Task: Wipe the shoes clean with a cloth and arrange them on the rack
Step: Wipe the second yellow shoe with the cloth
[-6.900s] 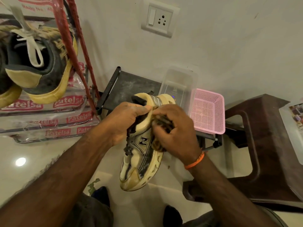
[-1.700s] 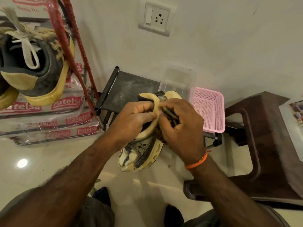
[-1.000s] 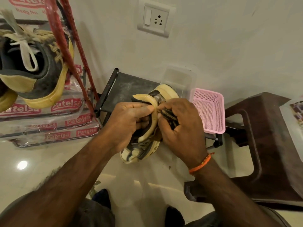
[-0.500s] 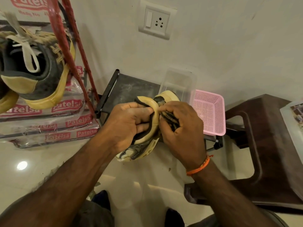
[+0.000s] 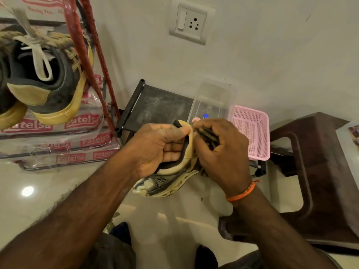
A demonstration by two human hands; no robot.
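Note:
A cream and black sneaker (image 5: 165, 183) hangs in mid-air at the centre, heel up and toe pointing down-left. My left hand (image 5: 157, 146) grips its heel collar, fingers inside the opening. My right hand (image 5: 219, 152) presses a dark striped cloth (image 5: 206, 135) against the outer side of the heel. Most of the cloth is hidden in my fist. At the upper left, a dark sneaker with a yellow sole (image 5: 50, 80) sits on the red rack (image 5: 87, 61), with part of another shoe beside it.
A low black stand (image 5: 155, 105) is behind the held shoe, carrying a clear plastic box (image 5: 213, 98) and a pink basket (image 5: 250, 131). A brown plastic stool (image 5: 320, 171) stands at the right. Printed packets (image 5: 58, 146) lie under the rack. A wall socket (image 5: 191, 23) is above.
The shoe has tipped from hanging toe-down to lying flatter, toe swung left. My right hand with the cloth has shifted from the side panel up to the heel.

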